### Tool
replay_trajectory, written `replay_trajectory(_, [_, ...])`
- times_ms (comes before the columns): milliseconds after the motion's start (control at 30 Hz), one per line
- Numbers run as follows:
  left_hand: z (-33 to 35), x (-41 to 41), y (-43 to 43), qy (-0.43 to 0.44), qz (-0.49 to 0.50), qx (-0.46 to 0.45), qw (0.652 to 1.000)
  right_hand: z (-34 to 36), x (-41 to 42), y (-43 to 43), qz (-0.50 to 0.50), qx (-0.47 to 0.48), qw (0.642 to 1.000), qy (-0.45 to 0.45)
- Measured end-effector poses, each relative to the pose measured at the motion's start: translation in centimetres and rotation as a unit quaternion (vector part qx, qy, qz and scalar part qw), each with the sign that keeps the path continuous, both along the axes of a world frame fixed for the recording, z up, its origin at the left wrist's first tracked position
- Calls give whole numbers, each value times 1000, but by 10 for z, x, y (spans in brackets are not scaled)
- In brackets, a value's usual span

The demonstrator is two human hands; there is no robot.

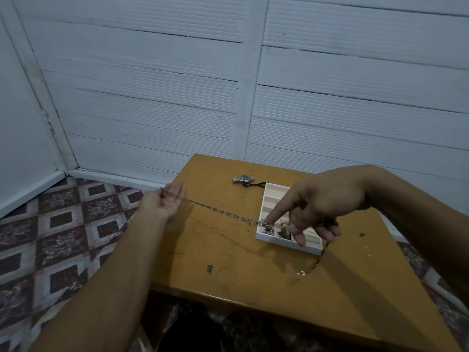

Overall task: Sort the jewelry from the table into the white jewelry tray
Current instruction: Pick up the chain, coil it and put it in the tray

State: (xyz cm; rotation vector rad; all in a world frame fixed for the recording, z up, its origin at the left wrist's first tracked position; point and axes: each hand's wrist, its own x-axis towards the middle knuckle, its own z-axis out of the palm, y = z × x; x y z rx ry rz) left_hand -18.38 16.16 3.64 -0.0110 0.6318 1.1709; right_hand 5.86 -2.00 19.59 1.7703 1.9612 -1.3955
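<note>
1. Currently, a silver link chain necklace is stretched taut between the two hands, running from the left edge of the mustard-yellow wooden table to the near-left corner of the white rectangular jewelry tray
2. Left hand: held palm up, just past the table's left edge, above the patterned brown-and-grey tiled floor. Its fingers are mostly extended; one end of the chain lies across the palm. Whether the thumb pins the chain cannot be told
3. Right hand: held above the tray, palm down, wrist bent. The index finger points down at the near-left compartment, touching or nearly touching the chain there. The remaining fingers are curled loosely around the chain
4. From the right hand, the rest of the chain hangs down past the tray's near-right corner and ends on the tabletop just in front of the tray
5. Tray: positioned right of table centre. The near-left compartments hold small metallic jewelry pieces, too small to identify. The far compartments show beige ridged lining
6. A silver wristwatch with a dark dial lies on the tabletop beyond the tray, near the far edge. A dark cord item lies beside it, reaching the tray's far-left corner
7. White ribbed wall panels stand behind the table
</note>
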Motion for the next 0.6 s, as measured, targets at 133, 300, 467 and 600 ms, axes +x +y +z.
replay_trajectory(133, [4, 6, -3, -64, 12, 17, 998, -3, 8, -6, -9, 3, 1000, -17])
replay_trajectory(300, [6, 24, -19, -43, -75, 83, 993, -7, 1, 3, -9, 48, 999, 3])
replay_trajectory(467, [10, 49, -39, 32, -169, 165, 971, -4, -7, 16, -15, 88, 996, 0])
replay_trajectory(600, [16, 74, -59, 97, -256, 214, 938, -4, -14, 28, -19, 121, 992, -10])
